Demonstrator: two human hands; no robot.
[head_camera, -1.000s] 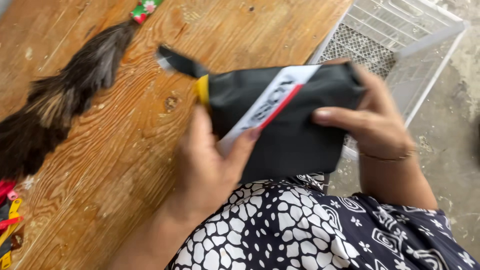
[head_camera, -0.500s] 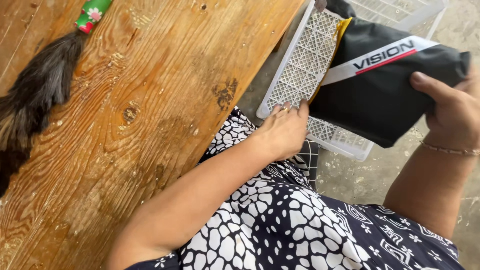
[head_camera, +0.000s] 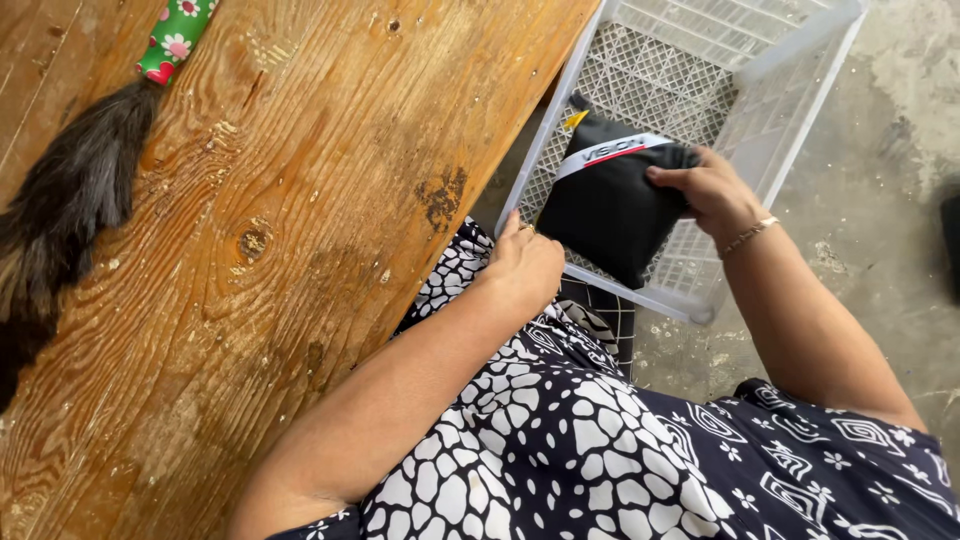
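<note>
My right hand (head_camera: 705, 188) grips a folded black pouch (head_camera: 608, 200) with a white and red stripe and holds it inside a white plastic mesh crate (head_camera: 800, 100) on the floor. My left hand (head_camera: 525, 265) rests near my lap beside the crate's near rim, fingers loosely curled with nothing in them. A thin bracelet sits on my right wrist.
A wooden table (head_camera: 280, 230) fills the left half. A feather duster (head_camera: 70, 200) with dark feathers and a green floral handle lies on it at the far left. Grey concrete floor (head_camera: 890, 220) lies to the right of the crate.
My left hand let go of the pouch and dropped toward my lap. My right hand carried the pouch from above the table down into the white crate.
</note>
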